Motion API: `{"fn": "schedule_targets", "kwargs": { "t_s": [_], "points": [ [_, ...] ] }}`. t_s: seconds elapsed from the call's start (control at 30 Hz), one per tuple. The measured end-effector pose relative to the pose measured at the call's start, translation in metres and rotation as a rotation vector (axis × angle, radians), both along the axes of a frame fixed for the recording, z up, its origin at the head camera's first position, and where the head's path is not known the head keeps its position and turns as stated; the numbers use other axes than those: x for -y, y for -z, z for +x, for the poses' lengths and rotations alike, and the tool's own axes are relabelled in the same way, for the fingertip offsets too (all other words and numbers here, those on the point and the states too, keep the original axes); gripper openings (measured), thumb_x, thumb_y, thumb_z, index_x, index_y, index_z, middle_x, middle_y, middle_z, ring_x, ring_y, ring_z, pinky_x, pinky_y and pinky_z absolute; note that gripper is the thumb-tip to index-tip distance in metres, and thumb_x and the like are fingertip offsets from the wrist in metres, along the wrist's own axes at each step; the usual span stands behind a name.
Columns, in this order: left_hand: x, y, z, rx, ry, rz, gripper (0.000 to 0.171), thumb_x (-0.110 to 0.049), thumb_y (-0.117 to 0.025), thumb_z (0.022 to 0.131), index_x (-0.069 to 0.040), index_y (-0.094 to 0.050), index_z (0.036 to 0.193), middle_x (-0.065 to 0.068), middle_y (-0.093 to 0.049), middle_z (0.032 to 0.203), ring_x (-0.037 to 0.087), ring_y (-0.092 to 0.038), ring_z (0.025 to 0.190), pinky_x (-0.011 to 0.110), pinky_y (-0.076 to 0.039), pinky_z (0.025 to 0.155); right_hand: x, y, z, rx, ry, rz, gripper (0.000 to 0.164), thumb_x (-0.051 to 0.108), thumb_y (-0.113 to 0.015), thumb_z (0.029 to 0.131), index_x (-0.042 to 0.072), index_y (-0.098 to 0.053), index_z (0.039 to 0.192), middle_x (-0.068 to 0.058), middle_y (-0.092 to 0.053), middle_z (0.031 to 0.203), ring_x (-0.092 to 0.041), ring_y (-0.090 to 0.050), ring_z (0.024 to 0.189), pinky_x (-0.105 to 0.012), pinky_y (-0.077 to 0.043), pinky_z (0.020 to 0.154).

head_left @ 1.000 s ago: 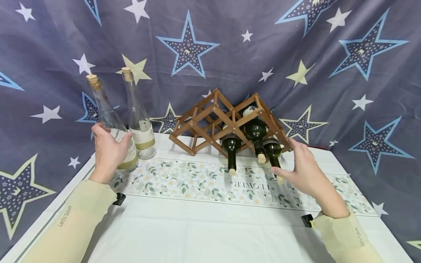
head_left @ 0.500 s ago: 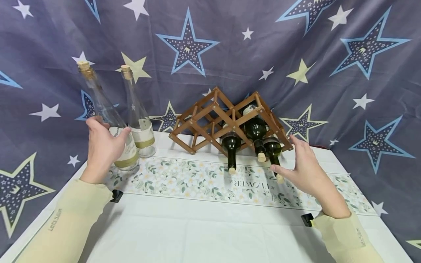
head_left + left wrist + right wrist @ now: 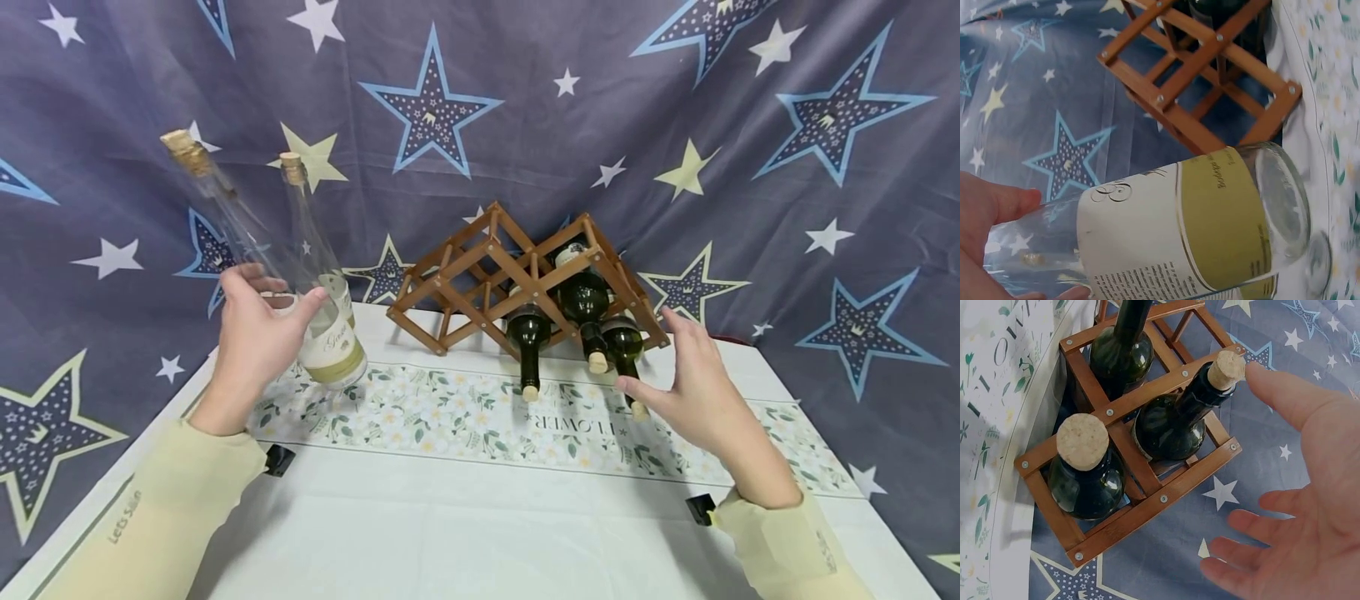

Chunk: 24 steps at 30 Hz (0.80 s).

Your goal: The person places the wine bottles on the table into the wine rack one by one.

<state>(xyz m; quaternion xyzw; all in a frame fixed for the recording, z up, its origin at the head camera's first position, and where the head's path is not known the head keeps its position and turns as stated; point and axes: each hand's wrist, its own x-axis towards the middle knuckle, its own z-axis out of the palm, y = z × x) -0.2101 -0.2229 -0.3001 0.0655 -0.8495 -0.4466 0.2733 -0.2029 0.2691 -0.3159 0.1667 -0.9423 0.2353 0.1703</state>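
My left hand [image 3: 258, 337] grips a clear glass bottle [image 3: 330, 346] with a cork stopper and a white and gold label. The bottle is tilted, its neck leaning left and its base to the right. Behind it stands a second clear corked bottle [image 3: 303, 225], partly hidden. In the left wrist view the held bottle's label [image 3: 1135, 219] faces the camera. A wooden lattice wine rack [image 3: 512, 269] holds dark green corked bottles [image 3: 583, 296], necks forward. My right hand [image 3: 697, 392] is spread beside the rack's right end, holding nothing; whether it touches the rack or a bottle, I cannot tell.
A floral runner [image 3: 450, 408] crosses the white-covered table [image 3: 450, 533]. Close behind the rack hangs a dark curtain [image 3: 525, 150] with stars. The other green bottles [image 3: 529, 329] sit low in the rack, their necks jutting over the runner.
The held bottle first shifted slightly left, then its base swung right, in front of the second bottle, while its neck leaned further left. My right hand has hardly moved.
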Motion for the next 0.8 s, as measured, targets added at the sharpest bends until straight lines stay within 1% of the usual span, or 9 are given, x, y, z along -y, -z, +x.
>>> {"fn": "schedule_targets", "kwargs": {
  "t_s": [0.07, 0.23, 0.37, 0.47, 0.6, 0.67, 0.8],
  "points": [
    [-0.004, 0.001, 0.001, -0.02, 0.013, 0.03, 0.089, -0.052, -0.067, 0.088, -0.002, -0.021, 0.144, 0.014, -0.047, 0.127, 0.03, -0.057, 0.114, 0.042, -0.047, 0.092, 0.002, 0.0, 0.001, -0.016, -0.011, -0.006, 0.112, 0.057, -0.074, 0.082, 0.004, -0.015, 0.16, -0.023, -0.027, 0.156, -0.042, -0.025, 0.141, -0.062, -0.025, 0.108],
    [-0.013, 0.006, -0.003, -0.059, 0.063, 0.135, 0.083, -0.045, -0.071, 0.089, -0.004, -0.023, 0.143, 0.008, -0.047, 0.124, 0.022, -0.058, 0.109, 0.031, -0.05, 0.088, 0.008, 0.0, 0.004, -0.033, -0.027, -0.015, 0.109, 0.056, -0.073, 0.083, 0.007, -0.016, 0.161, -0.021, -0.028, 0.156, -0.039, -0.026, 0.141, -0.06, -0.027, 0.109],
    [-0.021, 0.01, -0.006, -0.103, 0.076, 0.215, 0.079, -0.041, -0.074, 0.088, -0.005, -0.026, 0.141, 0.007, -0.049, 0.122, 0.016, -0.058, 0.104, 0.024, -0.05, 0.085, 0.011, 0.0, 0.005, -0.059, -0.034, -0.027, 0.108, 0.056, -0.074, 0.082, 0.007, -0.018, 0.16, -0.02, -0.029, 0.155, -0.038, -0.029, 0.139, -0.059, -0.029, 0.108],
    [-0.026, 0.012, -0.008, -0.142, 0.081, 0.265, 0.076, -0.037, -0.075, 0.087, -0.006, -0.029, 0.138, 0.008, -0.052, 0.12, 0.014, -0.058, 0.1, 0.023, -0.05, 0.083, 0.014, 0.0, 0.006, -0.082, -0.044, -0.032, 0.107, 0.054, -0.075, 0.082, 0.006, -0.02, 0.16, -0.019, -0.03, 0.155, -0.038, -0.032, 0.138, -0.058, -0.03, 0.108],
    [-0.032, 0.015, -0.009, -0.166, 0.103, 0.332, 0.073, -0.034, -0.076, 0.087, -0.006, -0.03, 0.136, 0.009, -0.054, 0.12, 0.014, -0.06, 0.097, 0.022, -0.052, 0.08, 0.017, 0.001, 0.006, -0.104, -0.06, -0.035, 0.104, 0.053, -0.075, 0.082, 0.005, -0.023, 0.159, -0.018, -0.032, 0.154, -0.037, -0.035, 0.136, -0.058, -0.032, 0.106],
    [-0.036, 0.015, -0.008, -0.156, 0.118, 0.371, 0.072, -0.034, -0.076, 0.087, -0.007, -0.03, 0.136, 0.008, -0.053, 0.12, 0.014, -0.06, 0.099, 0.023, -0.053, 0.08, 0.019, 0.002, 0.006, -0.103, -0.062, -0.028, 0.104, 0.054, -0.074, 0.082, 0.006, -0.023, 0.159, -0.018, -0.032, 0.154, -0.037, -0.034, 0.137, -0.059, -0.032, 0.106],
    [-0.045, 0.017, -0.006, -0.142, 0.144, 0.445, 0.07, -0.032, -0.076, 0.087, -0.008, -0.029, 0.134, 0.011, -0.053, 0.123, 0.017, -0.061, 0.101, 0.025, -0.054, 0.08, 0.025, 0.002, 0.008, -0.095, -0.068, -0.019, 0.104, 0.055, -0.074, 0.082, 0.01, -0.023, 0.16, -0.018, -0.03, 0.156, -0.039, -0.029, 0.14, -0.06, -0.029, 0.107]
  ]
}}
